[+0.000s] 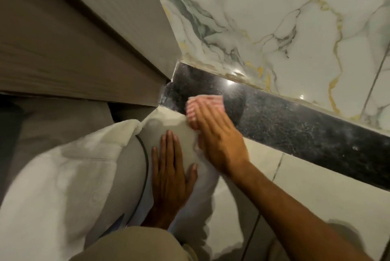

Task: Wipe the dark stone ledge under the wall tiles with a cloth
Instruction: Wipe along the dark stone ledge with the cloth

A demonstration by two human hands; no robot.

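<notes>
The dark stone ledge runs from centre to right under white marbled wall tiles. My right hand lies flat on a pink-and-white striped cloth, pressing it onto the ledge's left end near the corner. The cloth shows past my fingertips and is blurred. My left hand rests flat, fingers spread, on a white rounded surface just below the ledge. It holds nothing.
A grey-brown wooden panel closes off the left side and meets the ledge at the corner. A white towel lies at the lower left. Pale tiles run below the ledge. My beige-clad knee is at the bottom.
</notes>
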